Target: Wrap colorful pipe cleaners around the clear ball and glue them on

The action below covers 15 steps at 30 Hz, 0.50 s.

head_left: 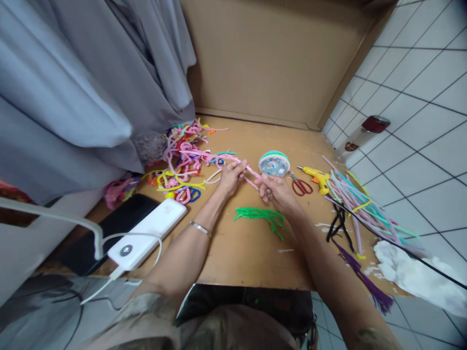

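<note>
A pink pipe cleaner strand (pixel 252 171) stretches between my two hands above the table's middle. My left hand (pixel 232 176) pinches it, fingers closed, and more pink strand runs from there toward the colourful pile on the left. Fingers of my right hand (pixel 272 188) are closed around the strand's other part, where it bends into a loop. Just below my hands lies a bunch of green pipe cleaners (pixel 259 214). Behind my right hand stands a round clear container (pixel 274 164) with a green and white rim.
Tangled coloured pieces (pixel 186 146) and a white power bank (pixel 148 233) are at left. Red-handled scissors (pixel 301 186), a yellow glue gun (pixel 316 179), loose pipe cleaners (pixel 365 204), a purple tassel (pixel 365 279) and white stuffing (pixel 412 272) are at right. A cable crosses the right side.
</note>
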Motion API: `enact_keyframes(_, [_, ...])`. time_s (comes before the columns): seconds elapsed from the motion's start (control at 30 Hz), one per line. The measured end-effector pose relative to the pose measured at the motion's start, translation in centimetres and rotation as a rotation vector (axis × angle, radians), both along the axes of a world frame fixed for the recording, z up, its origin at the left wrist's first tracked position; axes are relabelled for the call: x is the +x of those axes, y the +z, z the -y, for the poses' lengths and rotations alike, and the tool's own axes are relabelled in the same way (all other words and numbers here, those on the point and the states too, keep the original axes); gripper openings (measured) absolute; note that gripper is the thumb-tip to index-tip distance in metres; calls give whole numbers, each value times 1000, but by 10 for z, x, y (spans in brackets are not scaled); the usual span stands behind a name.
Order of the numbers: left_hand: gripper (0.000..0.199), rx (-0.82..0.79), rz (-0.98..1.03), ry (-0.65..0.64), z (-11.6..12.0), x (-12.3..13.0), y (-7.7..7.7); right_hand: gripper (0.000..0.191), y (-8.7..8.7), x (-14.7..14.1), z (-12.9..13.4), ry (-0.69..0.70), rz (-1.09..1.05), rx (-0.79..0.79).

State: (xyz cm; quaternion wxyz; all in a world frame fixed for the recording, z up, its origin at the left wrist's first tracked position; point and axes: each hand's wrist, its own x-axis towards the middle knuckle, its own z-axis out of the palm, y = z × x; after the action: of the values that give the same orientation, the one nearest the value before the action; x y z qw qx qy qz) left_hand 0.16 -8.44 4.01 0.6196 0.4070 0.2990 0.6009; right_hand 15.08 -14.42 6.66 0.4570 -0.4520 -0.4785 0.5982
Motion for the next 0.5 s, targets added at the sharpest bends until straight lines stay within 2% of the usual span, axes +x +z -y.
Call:
enact_keyframes(0.23, [44, 13, -20, 153, -7, -2, -7, 33, 2, -9, 5, 26, 48, 30])
enact_keyframes(0.37, [46, -10, -4, 138, -5, -1, -6, 36, 3, -7, 6, 32, 57, 5])
enact_keyframes(0.5, [48, -55, 27, 138, -4, -3, 0, 47, 3, -1, 3, 62, 99, -19])
